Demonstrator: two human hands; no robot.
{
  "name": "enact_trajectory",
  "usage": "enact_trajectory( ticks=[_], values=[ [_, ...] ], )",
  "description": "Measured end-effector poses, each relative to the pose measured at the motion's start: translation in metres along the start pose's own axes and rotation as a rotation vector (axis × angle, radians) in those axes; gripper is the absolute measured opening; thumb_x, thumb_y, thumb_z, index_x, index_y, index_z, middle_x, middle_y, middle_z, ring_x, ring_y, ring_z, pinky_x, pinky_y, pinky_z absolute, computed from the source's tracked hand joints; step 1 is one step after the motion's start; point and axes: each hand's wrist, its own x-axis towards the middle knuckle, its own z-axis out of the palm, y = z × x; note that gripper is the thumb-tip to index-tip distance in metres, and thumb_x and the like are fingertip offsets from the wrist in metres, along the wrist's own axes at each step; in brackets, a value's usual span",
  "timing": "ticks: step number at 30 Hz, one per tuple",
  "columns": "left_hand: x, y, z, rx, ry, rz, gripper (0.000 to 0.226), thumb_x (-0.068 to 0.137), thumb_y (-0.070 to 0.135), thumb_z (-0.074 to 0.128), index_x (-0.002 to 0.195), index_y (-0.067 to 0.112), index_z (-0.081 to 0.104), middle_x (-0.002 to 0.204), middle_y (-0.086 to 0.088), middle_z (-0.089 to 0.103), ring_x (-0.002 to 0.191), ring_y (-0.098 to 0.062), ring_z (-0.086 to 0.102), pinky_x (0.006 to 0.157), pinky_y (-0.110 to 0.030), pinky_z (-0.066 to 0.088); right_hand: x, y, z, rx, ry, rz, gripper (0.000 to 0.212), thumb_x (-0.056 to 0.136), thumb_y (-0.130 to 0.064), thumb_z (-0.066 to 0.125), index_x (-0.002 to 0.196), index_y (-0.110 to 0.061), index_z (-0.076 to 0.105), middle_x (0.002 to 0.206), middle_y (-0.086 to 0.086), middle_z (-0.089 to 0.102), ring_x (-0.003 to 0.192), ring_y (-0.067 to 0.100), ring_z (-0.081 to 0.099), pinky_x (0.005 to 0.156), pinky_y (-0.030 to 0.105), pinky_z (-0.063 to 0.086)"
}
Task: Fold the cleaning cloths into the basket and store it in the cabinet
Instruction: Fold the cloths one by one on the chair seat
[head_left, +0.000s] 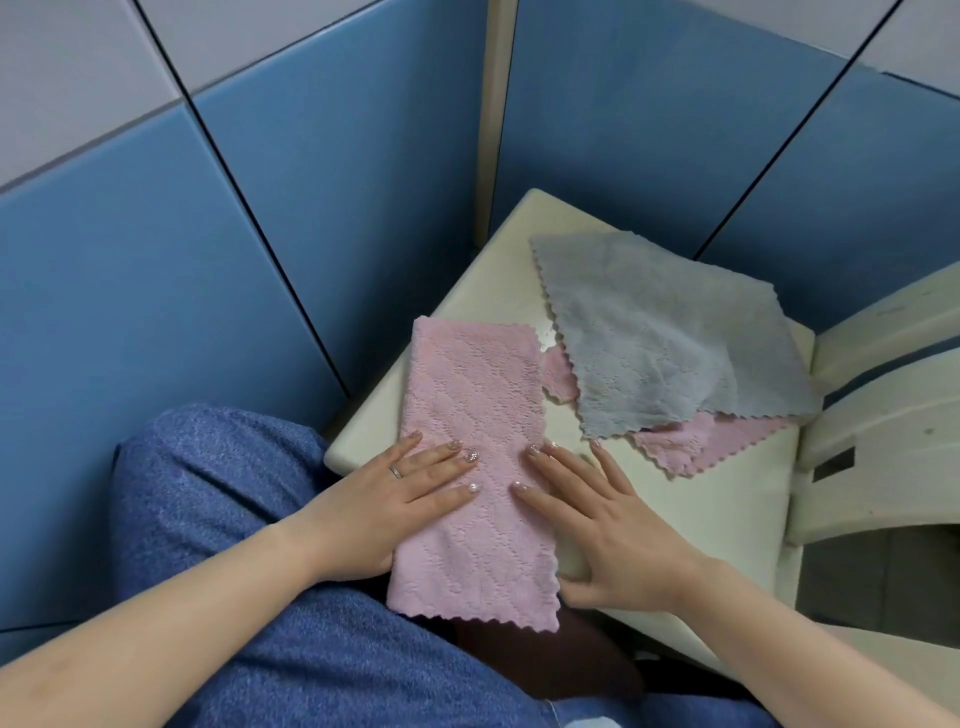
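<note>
A fuzzy pink cloth (475, 457), folded long with wavy edges, lies near on the smooth cream seat (727, 499). The left hand (382, 499) and right hand (602, 514) press it flat, fingers straight and spread. Far right lies a soft gray cloth (670, 332) over another pink one (701, 441).

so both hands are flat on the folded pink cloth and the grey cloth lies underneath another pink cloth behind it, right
Not quite: the order of the pile is reversed. In the head view the grey quilted microfibre cloth lies on top of the second pink cloth, not underneath it. The rest holds: left hand and right hand rest flat on the folded pink quilted cloth.
</note>
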Motion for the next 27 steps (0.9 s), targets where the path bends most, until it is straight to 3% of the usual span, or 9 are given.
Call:
enact_trajectory(
  ticks=[3, 6, 9, 12, 14, 17, 21, 24, 27],
  values=[
    [0.0, -0.001, -0.003, -0.144, 0.011, -0.026, 0.056, 0.085, 0.038, 0.051, 0.138, 0.022, 0.042, 0.15, -0.001, 0.035, 0.141, -0.017, 0.023, 0.116, -0.04, 0.011, 0.003, -0.01, 0.007, 0.044, 0.064, -0.009, 0.073, 0.069, -0.046, 0.06, 0.137, -0.027, 0.044, 0.151, 0.0, 0.033, 0.143, 0.018, 0.021, 0.115, 0.049, 0.014],
    [0.003, 0.001, -0.006, -0.415, 0.133, -0.087, 0.05, 0.083, 0.032, 0.052, 0.132, 0.027, 0.045, 0.143, 0.011, 0.042, 0.14, -0.003, 0.025, 0.117, -0.026, 0.008, 0.008, -0.012, 0.006, 0.265, 0.173, 0.082, 0.048, 0.074, -0.036, 0.062, 0.122, -0.033, 0.054, 0.139, -0.011, 0.046, 0.139, 0.007, 0.028, 0.115, 0.042, 0.015],
    [0.004, 0.006, -0.019, -0.792, 0.289, -0.372, 0.041, 0.076, 0.032, 0.057, 0.116, 0.026, 0.062, 0.121, 0.032, 0.056, 0.122, 0.016, 0.04, 0.106, -0.01, 0.028, 0.018, -0.016, -0.006, 0.682, 0.253, 0.336, 0.039, 0.073, -0.024, 0.059, 0.111, -0.034, 0.062, 0.122, -0.027, 0.05, 0.118, -0.011, 0.042, 0.106, 0.024, 0.029],
    [0.015, 0.012, -0.034, -1.047, 0.421, -0.575, 0.024, 0.077, 0.03, 0.062, 0.101, 0.031, 0.066, 0.104, 0.03, 0.065, 0.099, 0.007, 0.06, 0.084, -0.01, 0.045, 0.034, -0.021, -0.015, 0.755, 0.429, 0.491, 0.024, 0.081, -0.022, 0.049, 0.092, -0.023, 0.07, 0.091, -0.017, 0.069, 0.081, -0.005, 0.059, 0.078, 0.023, 0.046],
    [0.028, 0.01, -0.04, -1.09, 0.509, -0.662, 0.021, 0.086, 0.022, 0.063, 0.103, 0.035, 0.063, 0.101, 0.031, 0.066, 0.096, 0.01, 0.06, 0.08, -0.006, 0.043, 0.049, -0.019, -0.02, 0.78, 0.466, 0.585, 0.017, 0.09, -0.023, 0.052, 0.083, -0.023, 0.067, 0.072, -0.003, 0.066, 0.063, 0.002, 0.053, 0.06, 0.025, 0.04],
    [0.043, 0.003, -0.045, -1.059, 0.49, -0.784, 0.018, 0.08, 0.049, 0.057, 0.097, 0.044, 0.055, 0.096, 0.022, 0.067, 0.093, 0.008, 0.059, 0.081, -0.014, 0.047, 0.07, -0.012, -0.026, 0.842, 0.404, 0.66, 0.018, 0.095, -0.033, 0.048, 0.088, -0.021, 0.06, 0.077, 0.006, 0.064, 0.067, 0.014, 0.053, 0.061, 0.031, 0.037],
    [0.051, -0.008, -0.043, -1.067, 0.52, -0.861, 0.045, 0.086, 0.037, 0.058, 0.125, 0.048, 0.038, 0.103, 0.017, 0.065, 0.096, 0.001, 0.061, 0.085, -0.025, 0.049, 0.093, 0.001, -0.03, 0.772, 0.332, 0.757, 0.029, 0.098, -0.033, 0.043, 0.073, -0.017, 0.042, 0.063, -0.001, 0.044, 0.06, 0.015, 0.04, 0.055, 0.026, 0.027],
    [0.053, -0.016, -0.038, -1.029, 0.504, -0.875, 0.075, 0.086, 0.035, 0.055, 0.141, 0.054, 0.007, 0.107, 0.013, 0.063, 0.1, -0.017, 0.063, 0.091, -0.037, 0.047, 0.108, 0.012, -0.032, 0.689, 0.276, 0.791, 0.028, 0.099, -0.032, 0.04, 0.075, -0.018, 0.042, 0.068, 0.0, 0.051, 0.069, 0.023, 0.047, 0.06, 0.033, 0.028],
    [0.056, -0.021, -0.033, -0.945, 0.508, -0.857, 0.062, 0.091, 0.019, 0.055, 0.144, 0.039, 0.028, 0.133, 0.012, 0.052, 0.118, -0.014, 0.054, 0.102, -0.031, 0.042, 0.121, 0.02, -0.033, 0.597, 0.227, 0.804, 0.031, 0.099, -0.035, 0.038, 0.083, -0.009, 0.046, 0.08, 0.014, 0.06, 0.08, 0.034, 0.053, 0.066, 0.038, 0.036]
  ],
)
